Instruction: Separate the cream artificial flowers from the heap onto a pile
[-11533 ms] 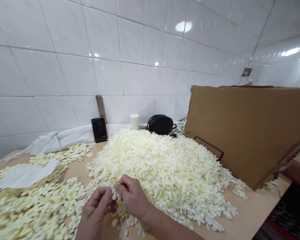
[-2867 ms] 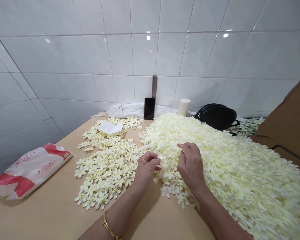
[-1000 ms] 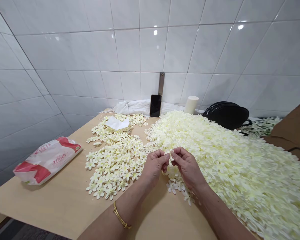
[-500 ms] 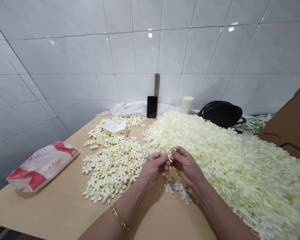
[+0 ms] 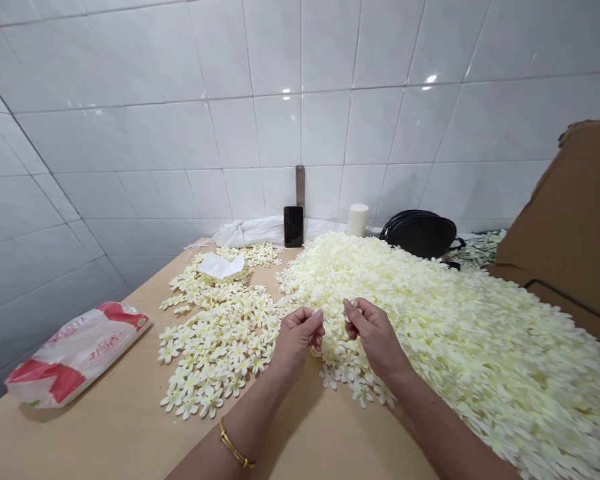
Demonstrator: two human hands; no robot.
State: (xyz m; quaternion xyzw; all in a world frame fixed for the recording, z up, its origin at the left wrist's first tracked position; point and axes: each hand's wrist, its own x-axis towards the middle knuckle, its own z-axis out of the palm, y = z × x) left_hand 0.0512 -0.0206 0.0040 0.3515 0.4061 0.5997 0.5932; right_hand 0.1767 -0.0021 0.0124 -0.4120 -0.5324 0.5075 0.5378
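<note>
My left hand (image 5: pixel 296 339) is pinched, thumb against fingertips, above the table's middle; anything between the fingers is too small to make out. A short gap away, my right hand (image 5: pixel 374 333) is also closed in a pinch, its fingertips over pale petals, so what it holds cannot be told apart. Beneath and beyond it spreads a large heap of cream-white artificial flower heads (image 5: pixel 440 327). Left of my left hand lies a flatter, looser spread of similar flower heads (image 5: pixel 215 353) with yellow centres. A few single flower heads (image 5: pixel 363 392) lie just below my right hand.
A red and white plastic packet (image 5: pixel 80 353) lies at the left. White tissue (image 5: pixel 222 265) rests on the smaller spread. Along the tiled wall stand a phone (image 5: pixel 293 227), a white cylinder (image 5: pixel 357 220) and a black bag (image 5: pixel 419 233). Brown cardboard (image 5: pixel 570 220) rises at the right.
My hands were together at a small white flower piece; now they are apart, the left moved slightly left, the right slightly right. The view has tilted up and shifted a little right.
</note>
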